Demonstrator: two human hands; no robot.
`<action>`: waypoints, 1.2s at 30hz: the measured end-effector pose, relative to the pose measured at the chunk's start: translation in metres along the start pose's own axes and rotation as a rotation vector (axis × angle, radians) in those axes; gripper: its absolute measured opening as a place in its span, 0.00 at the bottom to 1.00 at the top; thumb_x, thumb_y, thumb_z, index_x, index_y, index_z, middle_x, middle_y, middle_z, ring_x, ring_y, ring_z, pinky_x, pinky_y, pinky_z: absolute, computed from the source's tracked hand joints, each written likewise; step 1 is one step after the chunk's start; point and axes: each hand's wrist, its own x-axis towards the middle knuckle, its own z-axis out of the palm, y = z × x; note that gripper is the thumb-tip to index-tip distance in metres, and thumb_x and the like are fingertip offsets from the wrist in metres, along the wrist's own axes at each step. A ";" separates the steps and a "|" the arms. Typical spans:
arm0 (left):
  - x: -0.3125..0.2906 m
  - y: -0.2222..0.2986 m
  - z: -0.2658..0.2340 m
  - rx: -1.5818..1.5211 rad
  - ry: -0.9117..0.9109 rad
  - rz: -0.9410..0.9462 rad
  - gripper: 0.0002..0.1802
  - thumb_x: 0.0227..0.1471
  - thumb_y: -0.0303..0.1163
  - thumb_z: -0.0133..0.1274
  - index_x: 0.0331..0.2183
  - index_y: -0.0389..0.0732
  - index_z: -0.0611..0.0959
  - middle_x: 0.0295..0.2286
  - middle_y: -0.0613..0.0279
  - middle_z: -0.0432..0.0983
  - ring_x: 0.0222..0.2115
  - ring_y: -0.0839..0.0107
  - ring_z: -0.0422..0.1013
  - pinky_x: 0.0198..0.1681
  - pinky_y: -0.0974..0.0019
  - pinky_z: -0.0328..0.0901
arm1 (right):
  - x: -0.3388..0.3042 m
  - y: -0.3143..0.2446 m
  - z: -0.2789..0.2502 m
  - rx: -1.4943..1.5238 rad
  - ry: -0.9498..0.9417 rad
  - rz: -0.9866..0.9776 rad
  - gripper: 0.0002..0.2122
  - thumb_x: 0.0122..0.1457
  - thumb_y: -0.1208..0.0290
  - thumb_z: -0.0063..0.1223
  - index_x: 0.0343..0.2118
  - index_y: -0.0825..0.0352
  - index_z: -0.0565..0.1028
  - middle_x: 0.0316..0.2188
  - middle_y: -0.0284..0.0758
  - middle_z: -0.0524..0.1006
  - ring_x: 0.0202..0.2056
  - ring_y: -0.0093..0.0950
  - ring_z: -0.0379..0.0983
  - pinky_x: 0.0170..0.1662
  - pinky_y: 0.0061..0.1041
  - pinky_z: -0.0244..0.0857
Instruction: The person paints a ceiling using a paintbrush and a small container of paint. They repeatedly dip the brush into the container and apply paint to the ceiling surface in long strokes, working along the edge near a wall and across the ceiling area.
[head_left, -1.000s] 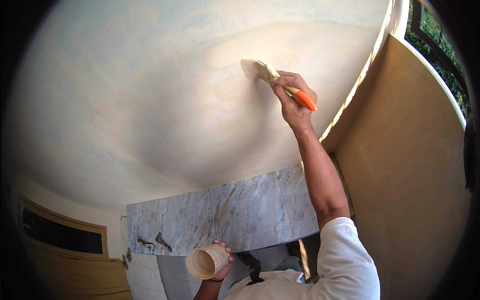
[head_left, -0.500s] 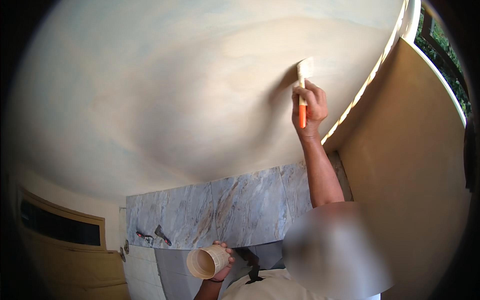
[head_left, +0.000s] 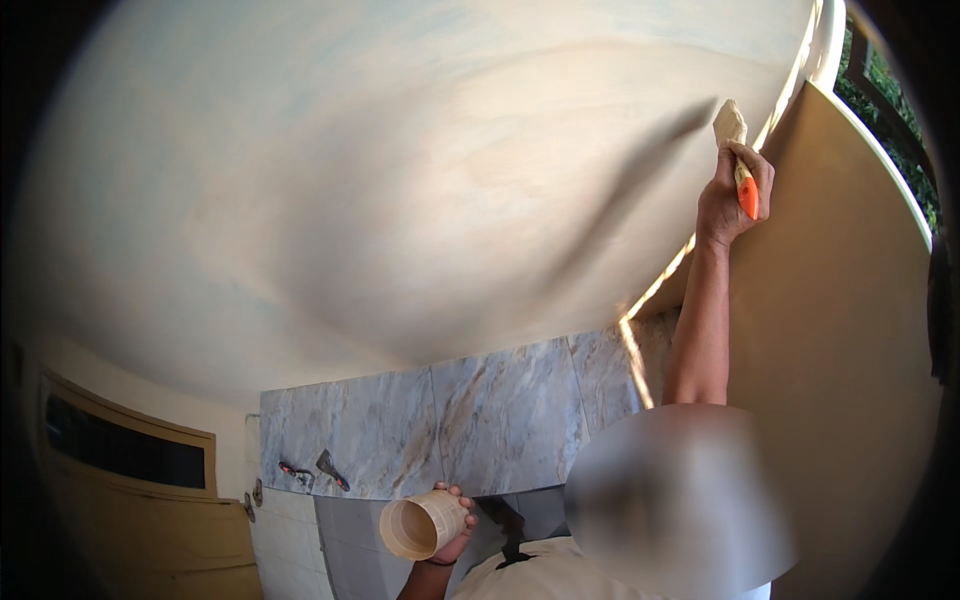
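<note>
A paintbrush (head_left: 748,192) with an orange-tipped handle and pale, paint-coated bristles is gripped in my right hand (head_left: 735,205). My right arm reaches up, and the bristles are at the right part of the cream wall (head_left: 450,200), close to its bright edge. Whether they touch the wall I cannot tell. Low in the view, my left hand (head_left: 462,525) is wrapped round a beige plastic cup (head_left: 428,525), tilted so its mouth shows. The inside looks pale; how much paint it holds is not visible.
Below the wall runs a grey marbled slab (head_left: 500,420) with a scraper (head_left: 331,469) and a red-and-black handled tool (head_left: 294,472) on its near edge. A brown door (head_left: 150,535) stands at lower left. A tan panel (head_left: 830,330) rises on the right, with greenery beyond.
My right hand has moved the brush rightward and slightly up, toward the wall's right edge. My left hand with the cup has barely shifted.
</note>
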 end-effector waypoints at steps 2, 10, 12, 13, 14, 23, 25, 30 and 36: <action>-0.002 0.001 0.000 0.002 0.003 -0.005 0.25 0.60 0.46 0.57 0.56 0.49 0.77 0.52 0.59 0.72 0.55 0.54 0.68 0.53 0.47 0.68 | -0.015 -0.035 0.024 0.074 -0.032 0.079 0.08 0.53 0.83 0.66 0.32 0.62 0.82 0.34 0.33 0.82 0.36 0.29 0.79 0.40 0.29 0.73; -0.011 0.006 0.003 0.008 -0.011 0.035 0.25 0.60 0.45 0.57 0.56 0.49 0.77 0.52 0.60 0.72 0.55 0.56 0.68 0.54 0.47 0.68 | -0.146 -0.224 0.070 0.670 -0.650 -0.227 0.09 0.48 0.80 0.67 0.29 0.58 0.80 0.36 0.30 0.81 0.33 0.28 0.75 0.32 0.27 0.72; -0.008 0.006 0.013 0.011 -0.030 0.030 0.25 0.60 0.45 0.57 0.56 0.49 0.77 0.53 0.60 0.72 0.56 0.56 0.68 0.54 0.47 0.68 | -0.130 -0.205 0.073 0.703 -0.597 -0.134 0.09 0.49 0.82 0.67 0.29 0.59 0.79 0.35 0.29 0.81 0.33 0.28 0.75 0.32 0.27 0.72; -0.012 0.007 0.012 0.016 -0.034 0.046 0.25 0.60 0.45 0.57 0.56 0.49 0.77 0.53 0.60 0.72 0.56 0.56 0.68 0.55 0.47 0.68 | -0.112 -0.187 0.072 0.667 -0.578 -0.044 0.09 0.49 0.84 0.66 0.30 0.62 0.80 0.35 0.31 0.81 0.34 0.29 0.78 0.34 0.27 0.73; -0.013 0.008 0.008 0.015 -0.041 0.045 0.25 0.59 0.45 0.57 0.56 0.49 0.77 0.53 0.60 0.72 0.56 0.56 0.68 0.55 0.47 0.68 | -0.092 -0.160 0.067 0.742 -0.562 0.150 0.08 0.52 0.84 0.65 0.32 0.64 0.80 0.35 0.34 0.82 0.36 0.28 0.79 0.38 0.27 0.74; -0.012 -0.005 -0.007 0.001 -0.004 0.029 0.27 0.58 0.46 0.59 0.56 0.48 0.77 0.54 0.60 0.72 0.56 0.56 0.68 0.55 0.48 0.67 | 0.052 0.049 -0.009 0.096 0.059 0.107 0.04 0.57 0.80 0.66 0.33 0.66 0.82 0.32 0.31 0.81 0.36 0.24 0.79 0.44 0.26 0.75; -0.006 -0.011 -0.005 0.002 0.000 0.015 0.27 0.57 0.46 0.59 0.56 0.48 0.77 0.54 0.60 0.72 0.56 0.56 0.68 0.55 0.48 0.67 | 0.047 0.034 -0.004 -0.047 0.097 0.066 0.05 0.55 0.81 0.67 0.33 0.63 0.83 0.31 0.30 0.79 0.35 0.26 0.78 0.42 0.26 0.73; 0.007 -0.027 0.003 0.037 0.008 -0.003 0.27 0.58 0.47 0.59 0.56 0.49 0.77 0.54 0.60 0.72 0.56 0.56 0.68 0.54 0.47 0.68 | -0.016 -0.091 0.044 0.177 -0.265 -0.201 0.11 0.46 0.81 0.64 0.32 0.57 0.82 0.31 0.32 0.78 0.34 0.33 0.74 0.35 0.31 0.70; 0.022 -0.048 0.018 0.057 -0.005 -0.017 0.27 0.58 0.47 0.58 0.56 0.49 0.77 0.54 0.60 0.72 0.56 0.56 0.68 0.54 0.46 0.68 | -0.009 -0.105 0.051 0.627 -0.502 -0.040 0.09 0.51 0.83 0.66 0.31 0.60 0.80 0.31 0.33 0.80 0.34 0.30 0.77 0.36 0.27 0.72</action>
